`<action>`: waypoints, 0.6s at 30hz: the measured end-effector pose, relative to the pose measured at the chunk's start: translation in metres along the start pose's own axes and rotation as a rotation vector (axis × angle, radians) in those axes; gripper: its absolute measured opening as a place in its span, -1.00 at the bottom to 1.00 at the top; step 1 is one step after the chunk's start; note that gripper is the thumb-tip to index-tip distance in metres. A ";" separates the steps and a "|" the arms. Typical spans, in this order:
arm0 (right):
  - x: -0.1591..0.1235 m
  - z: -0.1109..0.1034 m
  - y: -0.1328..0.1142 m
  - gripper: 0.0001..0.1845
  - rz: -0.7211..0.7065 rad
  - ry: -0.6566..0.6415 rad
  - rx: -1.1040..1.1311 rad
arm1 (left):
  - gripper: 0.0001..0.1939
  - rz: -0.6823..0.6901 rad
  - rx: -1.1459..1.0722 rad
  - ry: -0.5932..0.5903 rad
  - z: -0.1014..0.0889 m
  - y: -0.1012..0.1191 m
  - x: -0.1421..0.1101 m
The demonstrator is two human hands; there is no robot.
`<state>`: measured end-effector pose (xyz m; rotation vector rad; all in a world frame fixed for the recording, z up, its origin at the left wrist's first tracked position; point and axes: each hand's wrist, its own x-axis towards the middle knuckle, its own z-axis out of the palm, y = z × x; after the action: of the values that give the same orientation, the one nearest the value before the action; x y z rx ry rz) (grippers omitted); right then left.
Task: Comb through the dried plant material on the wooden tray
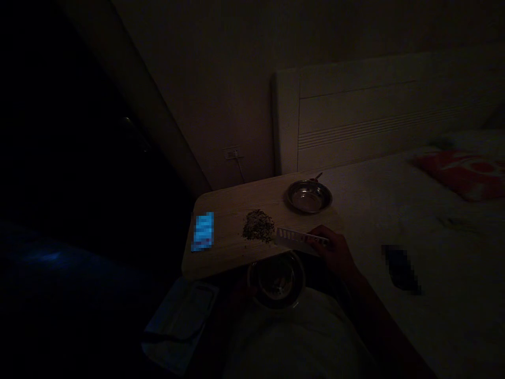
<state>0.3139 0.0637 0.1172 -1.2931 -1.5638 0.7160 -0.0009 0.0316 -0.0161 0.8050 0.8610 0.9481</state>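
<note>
My right hand [329,247] grips the handle of a flat slotted knife [290,237]. Its pale blade lies low over the wooden tabletop [221,258], its tip close to the right side of a pile of small dark and light grains or seeds [258,225]. Just below the table's front edge, a metal bowl [303,279] is held with some small bits inside. My left hand [245,290] is at the bowl's left rim, very dim, and appears to hold it. Farther back on the table stands a second metal bowl [310,197] with a thin utensil sticking out behind it.
A lit phone screen [203,231] lies at the table's left end. A pale box or bag [179,321] sits below on the left. On the right is a bed [366,210] with a red-patterned pillow [469,171] and a blurred dark object [401,269]. The room is very dark.
</note>
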 end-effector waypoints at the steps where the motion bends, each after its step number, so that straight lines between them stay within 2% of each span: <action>1: -0.001 -0.001 0.000 -0.87 0.007 0.001 0.000 | -0.27 0.003 0.000 0.000 0.001 0.001 -0.001; 9: -0.006 -0.007 -0.004 -0.84 0.019 -0.024 0.029 | -0.25 0.004 -0.037 0.013 -0.001 -0.002 -0.001; 14: -0.008 -0.008 -0.005 -0.85 0.016 -0.104 0.065 | -0.23 0.010 -0.082 -0.022 0.002 -0.002 0.000; 18: -0.005 -0.006 -0.006 -0.83 0.031 -0.009 0.076 | -0.24 0.042 -0.062 -0.045 0.005 0.002 0.001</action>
<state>0.3170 0.0562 0.1230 -1.2621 -1.5116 0.7944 0.0027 0.0319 -0.0128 0.7907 0.7753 0.9853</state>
